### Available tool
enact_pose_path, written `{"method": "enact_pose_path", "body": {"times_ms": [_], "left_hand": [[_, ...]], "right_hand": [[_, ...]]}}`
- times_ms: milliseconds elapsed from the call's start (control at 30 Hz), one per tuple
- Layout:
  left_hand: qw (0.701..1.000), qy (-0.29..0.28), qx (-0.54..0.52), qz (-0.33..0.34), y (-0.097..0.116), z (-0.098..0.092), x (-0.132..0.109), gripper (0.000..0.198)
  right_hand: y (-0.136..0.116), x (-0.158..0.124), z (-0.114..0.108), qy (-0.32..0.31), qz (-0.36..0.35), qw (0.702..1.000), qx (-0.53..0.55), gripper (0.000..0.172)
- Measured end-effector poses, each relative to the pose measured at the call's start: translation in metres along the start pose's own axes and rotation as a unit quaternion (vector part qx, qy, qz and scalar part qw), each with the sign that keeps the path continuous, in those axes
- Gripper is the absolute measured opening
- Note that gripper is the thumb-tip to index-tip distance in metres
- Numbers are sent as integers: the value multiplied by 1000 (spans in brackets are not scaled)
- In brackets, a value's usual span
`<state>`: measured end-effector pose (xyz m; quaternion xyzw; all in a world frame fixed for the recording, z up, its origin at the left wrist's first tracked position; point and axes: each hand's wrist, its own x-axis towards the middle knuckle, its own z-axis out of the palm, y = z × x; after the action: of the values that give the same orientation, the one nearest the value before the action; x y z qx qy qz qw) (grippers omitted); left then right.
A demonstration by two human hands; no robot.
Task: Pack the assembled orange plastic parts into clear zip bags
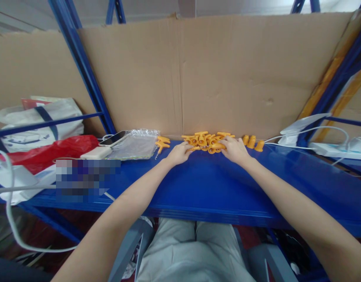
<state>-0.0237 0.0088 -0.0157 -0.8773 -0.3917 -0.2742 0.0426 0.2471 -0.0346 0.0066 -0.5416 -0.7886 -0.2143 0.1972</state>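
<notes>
In front of the cardboard, a heap of yellow plastic corkscrew pieces lies at the back of the blue shelf. My left hand is closed at the heap's left side, its fingertips on a yellow corkscrew. From the right, my right hand has its thumb and fingers around another yellow corkscrew piece. A bit of metal spiral shows between the two hands; which piece it belongs to I cannot tell. Left of my left hand lie yellow corkscrews with a bare spiral.
Several yellow caps stand right of my right hand. Plastic bags, a phone, a white box and a red bag lie at the left. White cables run along the right. Cardboard closes off the back.
</notes>
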Motion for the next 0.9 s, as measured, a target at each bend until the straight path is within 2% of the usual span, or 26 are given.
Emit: {"method": "enact_pose_path", "body": {"times_ms": [333,633,700,800,900], "left_hand": [[999,-18,-4,43,14,-1,-1,26],[998,14,-47,49,10,3,1,22],[998,5,-43,44,11,3,1,21],[999,-9,-35,36,13,1,2,20],[999,-14,-34,27,14,-1,1,19]], "right_hand": [[-16,0,7,10,-100,991,84,37],[-5,6,22,26,-75,963,259,40],[0,8,27,-1,-47,947,317,44],[6,8,35,-60,13,903,425,49],[9,7,36,-80,69,864,492,42]]}}
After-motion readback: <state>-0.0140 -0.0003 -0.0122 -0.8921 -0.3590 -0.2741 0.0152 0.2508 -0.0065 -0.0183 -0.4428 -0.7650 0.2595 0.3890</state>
